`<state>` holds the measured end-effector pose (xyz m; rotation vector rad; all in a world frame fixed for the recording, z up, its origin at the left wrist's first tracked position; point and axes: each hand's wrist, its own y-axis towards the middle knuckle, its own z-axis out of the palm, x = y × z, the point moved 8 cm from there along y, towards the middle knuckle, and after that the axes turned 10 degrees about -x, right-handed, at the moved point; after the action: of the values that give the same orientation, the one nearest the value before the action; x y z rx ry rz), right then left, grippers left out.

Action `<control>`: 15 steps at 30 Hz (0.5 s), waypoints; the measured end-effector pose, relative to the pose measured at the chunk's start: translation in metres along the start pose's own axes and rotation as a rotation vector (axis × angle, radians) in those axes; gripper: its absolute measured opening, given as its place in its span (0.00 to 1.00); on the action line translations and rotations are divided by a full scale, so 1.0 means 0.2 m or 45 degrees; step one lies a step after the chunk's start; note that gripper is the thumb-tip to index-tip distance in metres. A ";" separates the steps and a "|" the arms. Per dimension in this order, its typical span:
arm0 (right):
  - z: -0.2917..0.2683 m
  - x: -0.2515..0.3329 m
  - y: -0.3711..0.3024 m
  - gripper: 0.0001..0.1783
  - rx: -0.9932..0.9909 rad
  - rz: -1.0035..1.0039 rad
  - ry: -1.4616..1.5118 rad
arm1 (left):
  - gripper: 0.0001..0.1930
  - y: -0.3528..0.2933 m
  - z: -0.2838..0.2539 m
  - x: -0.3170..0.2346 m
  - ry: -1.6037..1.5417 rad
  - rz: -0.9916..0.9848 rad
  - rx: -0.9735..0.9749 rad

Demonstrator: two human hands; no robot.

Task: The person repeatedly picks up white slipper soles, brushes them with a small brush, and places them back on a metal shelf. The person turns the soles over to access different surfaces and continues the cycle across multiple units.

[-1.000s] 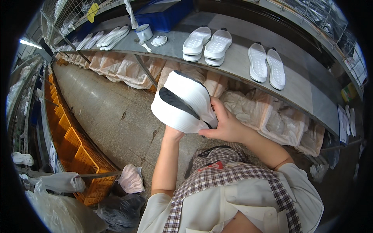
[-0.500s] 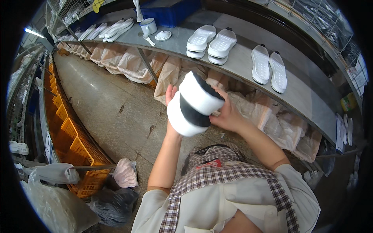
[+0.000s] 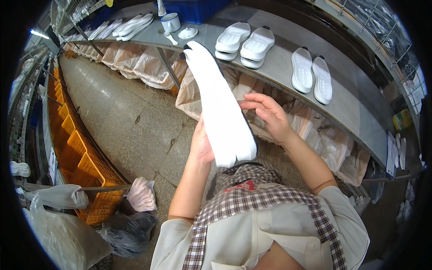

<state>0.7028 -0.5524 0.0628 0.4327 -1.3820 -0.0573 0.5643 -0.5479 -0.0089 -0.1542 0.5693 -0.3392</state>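
Observation:
A pair of white shoe soles with dark edges hangs in front of me, the two lying side by side lengthwise. My left hand is closed around their left side near the lower end, its fingers partly hidden behind them. At their right edge, my right hand has its fingers stretched out and apart; whether the fingertips touch the edge I cannot tell. On the grey bench beyond stand two stacks of white soles, with another pair of soles to their right.
Farther left on the bench are more white soles, an enamel mug, a white lid, a white spoon and a blue crate. Lined sacks sit beneath. Orange crates and plastic bags line the left.
The soles have turned from end-on to lengthwise, their white faces now showing. My right hand has let go and opened, moving slightly right; my left hand still holds them.

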 end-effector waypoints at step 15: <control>0.00 -0.08 -0.13 0.31 -0.087 0.200 0.040 | 0.27 -0.03 -0.02 -0.06 0.195 0.303 -0.004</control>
<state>0.7044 -0.5715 0.0385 0.2663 -1.3752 0.0310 0.5518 -0.5486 -0.0047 -0.0628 0.7318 -0.1188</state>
